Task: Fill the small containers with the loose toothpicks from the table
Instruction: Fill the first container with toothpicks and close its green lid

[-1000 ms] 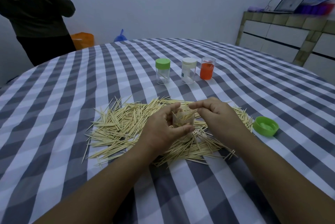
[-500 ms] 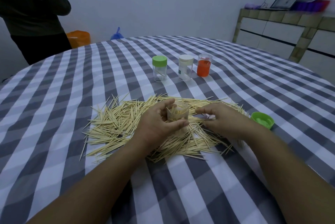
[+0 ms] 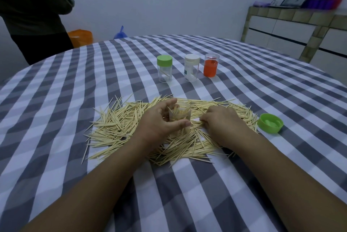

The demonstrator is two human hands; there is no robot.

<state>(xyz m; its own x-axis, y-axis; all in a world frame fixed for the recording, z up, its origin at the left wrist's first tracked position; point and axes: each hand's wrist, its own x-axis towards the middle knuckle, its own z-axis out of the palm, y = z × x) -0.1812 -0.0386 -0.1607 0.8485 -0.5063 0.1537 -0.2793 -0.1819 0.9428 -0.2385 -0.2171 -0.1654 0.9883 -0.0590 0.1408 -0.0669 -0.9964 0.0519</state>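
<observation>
The left hand grips a clear jar upright in the pile of toothpicks – mouth up, ready to take more; the right hand, fingers curled, pinches sticks just beside it – its green lid waits apart.

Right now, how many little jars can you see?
4: green-lidded jar, white-lidded jar and orange jar in a row behind the toothpicks; an open jar in the left hand.
</observation>
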